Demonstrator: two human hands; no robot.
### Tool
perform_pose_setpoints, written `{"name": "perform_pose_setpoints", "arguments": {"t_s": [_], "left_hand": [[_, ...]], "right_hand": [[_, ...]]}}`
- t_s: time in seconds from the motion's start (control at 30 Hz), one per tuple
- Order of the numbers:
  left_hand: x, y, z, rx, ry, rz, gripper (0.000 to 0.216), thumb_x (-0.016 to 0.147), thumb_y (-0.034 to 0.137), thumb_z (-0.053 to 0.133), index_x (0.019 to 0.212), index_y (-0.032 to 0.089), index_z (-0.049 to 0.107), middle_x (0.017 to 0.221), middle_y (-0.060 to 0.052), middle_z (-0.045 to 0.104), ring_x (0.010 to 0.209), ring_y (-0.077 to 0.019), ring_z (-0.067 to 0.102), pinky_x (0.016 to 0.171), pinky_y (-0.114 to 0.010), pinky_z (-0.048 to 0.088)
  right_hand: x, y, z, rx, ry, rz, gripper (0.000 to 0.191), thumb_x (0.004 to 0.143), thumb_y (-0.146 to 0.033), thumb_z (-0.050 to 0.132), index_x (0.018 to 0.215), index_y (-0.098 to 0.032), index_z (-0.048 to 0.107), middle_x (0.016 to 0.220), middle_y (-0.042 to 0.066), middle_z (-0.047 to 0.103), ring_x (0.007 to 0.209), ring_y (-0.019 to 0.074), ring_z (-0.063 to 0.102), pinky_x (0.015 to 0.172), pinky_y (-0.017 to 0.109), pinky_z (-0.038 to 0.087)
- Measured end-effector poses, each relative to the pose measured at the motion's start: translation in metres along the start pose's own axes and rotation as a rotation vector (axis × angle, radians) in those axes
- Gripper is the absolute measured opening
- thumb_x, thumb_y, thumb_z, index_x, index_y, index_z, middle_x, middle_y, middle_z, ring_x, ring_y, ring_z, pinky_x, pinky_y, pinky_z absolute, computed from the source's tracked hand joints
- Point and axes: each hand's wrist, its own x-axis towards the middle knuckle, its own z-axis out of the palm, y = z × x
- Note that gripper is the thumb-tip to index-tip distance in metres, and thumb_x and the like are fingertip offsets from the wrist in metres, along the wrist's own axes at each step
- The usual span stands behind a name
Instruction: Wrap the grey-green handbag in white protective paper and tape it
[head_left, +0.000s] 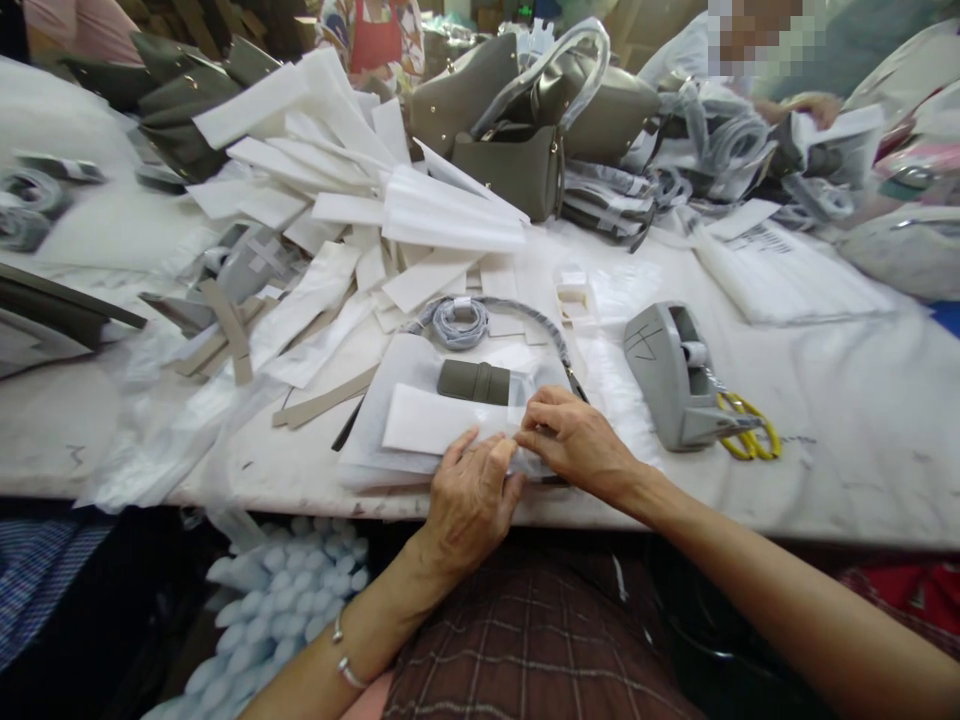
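Observation:
At the table's near edge lies a flat stack of white wrapping sheets point(420, 420) with a small grey-green leather piece point(474, 382) on top. My left hand point(469, 495) rests on the stack's near right corner, fingers curled and pressing the sheet down. Touching it from the right, my right hand point(577, 440) pinches the same corner of the white sheet with bent fingers. Just beyond the stack sits a coiled strap in clear wrap point(459, 322).
A grey tape dispenser point(671, 375) stands right of my hands, yellow-handled scissors point(746, 430) beside it. A heap of white foam sheets point(360, 190) and grey handbags point(517, 120) fills the back. Other people sit across the table. A bag of foam pieces point(277, 590) lies below left.

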Motion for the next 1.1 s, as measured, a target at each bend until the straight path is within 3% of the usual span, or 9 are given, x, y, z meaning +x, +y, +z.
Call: {"name": "perform_pose_setpoints", "arguments": {"t_s": [0.13,0.27,0.47,0.67,0.8,0.87,0.97,1.1], "left_hand": [[0.000,-0.001,0.001,0.036,-0.044,0.045,0.025,0.091,0.008,0.048,0.114,0.015,0.053,0.103,-0.008,0.071,0.105,-0.0176,0.067,0.105,-0.041,0.046],[0.001,0.001,-0.004,0.032,-0.114,0.068,0.022,0.093,0.016,0.051,0.114,0.016,0.055,0.102,-0.008,0.071,0.109,-0.0190,0.065,0.107,-0.043,0.044],[0.000,-0.001,-0.006,0.067,-0.130,0.126,0.023,0.093,0.028,0.057,0.112,0.016,0.060,0.105,-0.010,0.069,0.109,-0.0200,0.064,0.108,-0.044,0.044],[-0.008,-0.005,-0.007,0.107,-0.172,0.237,0.040,0.093,0.030,0.057,0.130,0.015,0.055,0.124,-0.012,0.065,0.118,-0.0230,0.059,0.112,-0.049,0.038],[-0.007,-0.002,-0.006,0.117,-0.187,0.198,0.038,0.094,0.029,0.055,0.130,0.016,0.057,0.120,-0.009,0.067,0.116,-0.0226,0.059,0.112,-0.050,0.038],[-0.007,0.000,-0.005,0.121,-0.172,0.179,0.036,0.094,0.028,0.055,0.128,0.018,0.059,0.118,-0.009,0.068,0.115,-0.0225,0.059,0.111,-0.050,0.038],[-0.006,0.000,-0.005,0.118,-0.150,0.181,0.033,0.094,0.026,0.055,0.126,0.019,0.061,0.117,-0.007,0.069,0.113,-0.0220,0.060,0.112,-0.048,0.038],[-0.006,-0.001,-0.004,0.103,-0.104,0.199,0.031,0.093,0.023,0.055,0.123,0.019,0.062,0.115,-0.006,0.070,0.113,-0.0214,0.060,0.113,-0.046,0.037]], "right_hand": [[-0.001,0.004,0.002,0.158,0.009,0.089,0.016,0.083,-0.019,0.070,0.068,-0.018,0.064,0.077,0.000,0.057,0.075,0.0144,0.056,0.071,0.027,0.044],[-0.002,0.007,0.005,0.251,0.042,0.133,0.016,0.083,-0.020,0.070,0.068,-0.019,0.065,0.073,-0.001,0.056,0.071,0.0133,0.055,0.070,0.027,0.042],[-0.001,0.006,0.009,0.121,0.024,0.177,0.014,0.083,-0.022,0.069,0.069,-0.019,0.065,0.077,0.000,0.058,0.075,0.0143,0.055,0.073,0.027,0.041],[0.002,0.005,0.010,0.018,-0.004,0.181,0.016,0.083,-0.022,0.067,0.070,-0.019,0.059,0.074,-0.001,0.055,0.070,0.0135,0.053,0.067,0.026,0.039],[0.004,0.003,0.009,-0.106,0.003,0.180,0.012,0.084,-0.020,0.065,0.074,-0.019,0.059,0.077,0.000,0.058,0.073,0.0150,0.055,0.070,0.027,0.041],[-0.002,0.004,-0.002,-0.157,0.067,0.171,0.008,0.084,-0.018,0.063,0.077,-0.019,0.061,0.080,0.002,0.060,0.076,0.0163,0.056,0.072,0.028,0.042],[-0.025,0.015,-0.040,-0.121,0.267,0.199,0.006,0.085,-0.022,0.062,0.080,-0.020,0.064,0.081,0.002,0.064,0.076,0.0167,0.059,0.073,0.028,0.044],[-0.070,0.053,-0.108,-0.185,0.619,0.458,0.017,0.083,-0.037,0.063,0.087,-0.021,0.070,0.079,0.002,0.068,0.067,0.0172,0.058,0.071,0.031,0.045]]}}
